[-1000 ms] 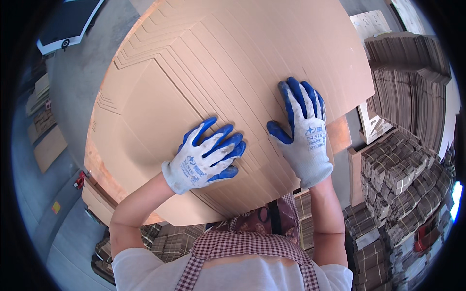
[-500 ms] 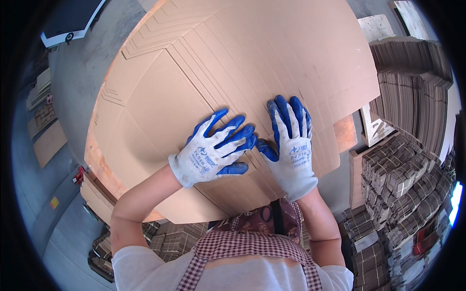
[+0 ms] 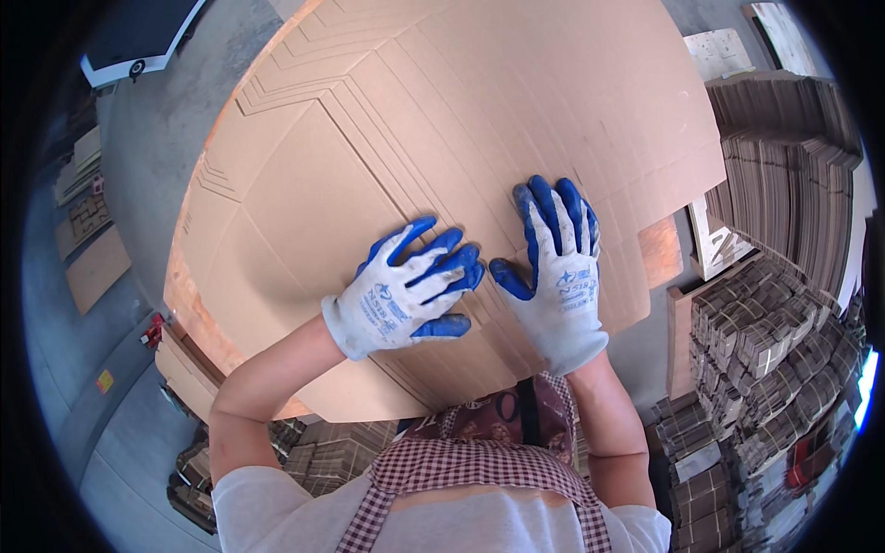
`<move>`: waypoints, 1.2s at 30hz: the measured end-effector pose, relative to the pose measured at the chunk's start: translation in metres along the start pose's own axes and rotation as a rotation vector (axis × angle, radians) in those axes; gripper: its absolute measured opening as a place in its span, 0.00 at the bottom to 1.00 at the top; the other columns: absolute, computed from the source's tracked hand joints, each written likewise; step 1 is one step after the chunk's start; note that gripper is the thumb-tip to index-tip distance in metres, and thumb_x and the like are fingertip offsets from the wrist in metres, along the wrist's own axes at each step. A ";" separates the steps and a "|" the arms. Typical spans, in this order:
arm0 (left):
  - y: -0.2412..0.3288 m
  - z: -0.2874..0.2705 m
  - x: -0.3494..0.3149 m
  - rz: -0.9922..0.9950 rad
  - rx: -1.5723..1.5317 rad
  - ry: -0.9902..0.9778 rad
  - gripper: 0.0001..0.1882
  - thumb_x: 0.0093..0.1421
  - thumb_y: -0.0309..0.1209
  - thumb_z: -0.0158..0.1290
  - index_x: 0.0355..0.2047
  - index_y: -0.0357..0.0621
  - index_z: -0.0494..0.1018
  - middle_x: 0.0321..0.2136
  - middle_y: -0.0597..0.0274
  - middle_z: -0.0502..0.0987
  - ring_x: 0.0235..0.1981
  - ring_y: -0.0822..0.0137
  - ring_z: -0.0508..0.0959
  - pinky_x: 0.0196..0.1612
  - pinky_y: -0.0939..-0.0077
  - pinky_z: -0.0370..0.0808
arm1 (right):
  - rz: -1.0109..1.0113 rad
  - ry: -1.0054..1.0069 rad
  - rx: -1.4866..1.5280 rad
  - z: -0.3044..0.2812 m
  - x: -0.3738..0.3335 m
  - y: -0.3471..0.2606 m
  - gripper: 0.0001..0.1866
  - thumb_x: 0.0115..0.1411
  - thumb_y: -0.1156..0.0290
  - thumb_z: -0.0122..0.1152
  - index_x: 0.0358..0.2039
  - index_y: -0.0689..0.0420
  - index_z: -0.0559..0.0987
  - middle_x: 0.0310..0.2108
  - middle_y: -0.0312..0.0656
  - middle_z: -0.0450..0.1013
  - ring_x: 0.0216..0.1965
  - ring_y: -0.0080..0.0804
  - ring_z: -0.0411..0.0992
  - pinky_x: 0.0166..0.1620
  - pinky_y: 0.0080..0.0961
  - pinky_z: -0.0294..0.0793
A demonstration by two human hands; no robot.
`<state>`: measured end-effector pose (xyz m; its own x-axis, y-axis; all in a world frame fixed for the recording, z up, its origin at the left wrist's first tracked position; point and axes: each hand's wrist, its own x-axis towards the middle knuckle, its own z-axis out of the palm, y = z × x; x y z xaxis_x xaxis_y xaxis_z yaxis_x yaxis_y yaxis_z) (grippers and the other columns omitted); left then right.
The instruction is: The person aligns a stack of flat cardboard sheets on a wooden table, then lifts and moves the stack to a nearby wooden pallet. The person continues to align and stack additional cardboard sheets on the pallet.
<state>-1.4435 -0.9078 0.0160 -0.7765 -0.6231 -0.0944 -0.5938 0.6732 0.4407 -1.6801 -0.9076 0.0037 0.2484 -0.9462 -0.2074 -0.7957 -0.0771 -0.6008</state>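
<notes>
Large brown cardboard sheets (image 3: pixel 572 101) with creased and cut lines lie in front of me, their edges stepped like overlapping layers on the left. My left hand (image 3: pixel 401 286), in a white glove with blue-coated fingers, rests on the sheets near their middle, fingers spread. To its right my right hand (image 3: pixel 556 263), gloved the same way, lies flat with fingers pointing away from me and the thumb out toward the left hand. Neither hand grips anything. A small gap separates the two hands.
An orange-brown wooden tabletop (image 3: pixel 659 253) shows beneath the cardboard. Tall stacks of cardboard (image 3: pixel 784 194) and strapped bundles (image 3: pixel 756 323) stand at the right. Cardboard pieces (image 3: pixel 95 267) lie at the far left, and a dark-topped white-edged object (image 3: pixel 138 41) is at the upper left.
My right hand has shifted slightly up and to the right, widening the gap to the left hand. The left hand has hardly moved.
</notes>
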 end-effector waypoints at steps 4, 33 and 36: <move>-0.008 0.000 -0.001 0.061 -0.067 0.094 0.29 0.60 0.55 0.57 0.56 0.52 0.77 0.60 0.61 0.76 0.65 0.52 0.73 0.67 0.41 0.66 | -0.027 0.033 0.011 -0.003 -0.001 0.000 0.43 0.55 0.65 0.73 0.70 0.52 0.66 0.72 0.44 0.59 0.74 0.51 0.53 0.74 0.53 0.51; -0.050 -0.025 0.026 -0.157 0.136 0.181 0.25 0.62 0.39 0.52 0.58 0.48 0.79 0.63 0.55 0.75 0.67 0.47 0.69 0.71 0.41 0.57 | 0.866 0.036 1.216 0.018 -0.090 -0.048 0.20 0.62 0.82 0.66 0.54 0.57 0.77 0.37 0.34 0.79 0.28 0.13 0.71 0.28 0.14 0.71; -0.046 -0.029 0.027 -0.164 0.123 0.176 0.24 0.63 0.39 0.52 0.58 0.48 0.78 0.63 0.55 0.75 0.67 0.47 0.69 0.72 0.40 0.56 | 0.852 0.018 1.242 0.013 -0.088 -0.045 0.20 0.61 0.84 0.64 0.54 0.58 0.77 0.37 0.35 0.79 0.29 0.14 0.71 0.29 0.14 0.71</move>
<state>-1.4309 -0.9678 0.0193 -0.6252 -0.7805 0.0061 -0.7383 0.5939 0.3196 -1.6593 -0.8172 0.0387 -0.0478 -0.5738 -0.8176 0.2683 0.7811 -0.5638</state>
